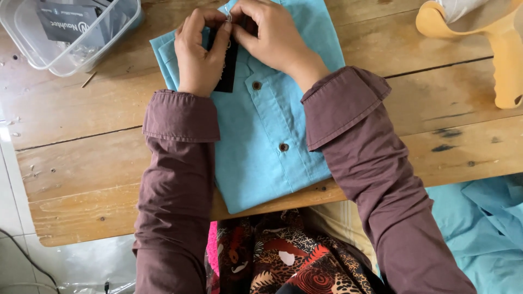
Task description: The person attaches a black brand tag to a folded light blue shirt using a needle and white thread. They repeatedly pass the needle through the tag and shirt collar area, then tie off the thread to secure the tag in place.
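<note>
Soft, even daylight fills the view, bright without being harsh. Shadows are faint: a thin one lies under the folded blue shirt (261,141) where it overhangs the desk (81,158) edge at 6 o'clock, and the maroon sleeves (174,179) darken in their folds. The clear plastic tub (32,49) at 10 o'clock carries mild glare along its rim. Focus is sharp at the centre; fingers (218,32) at 12 o'clock look slightly soft.
</note>
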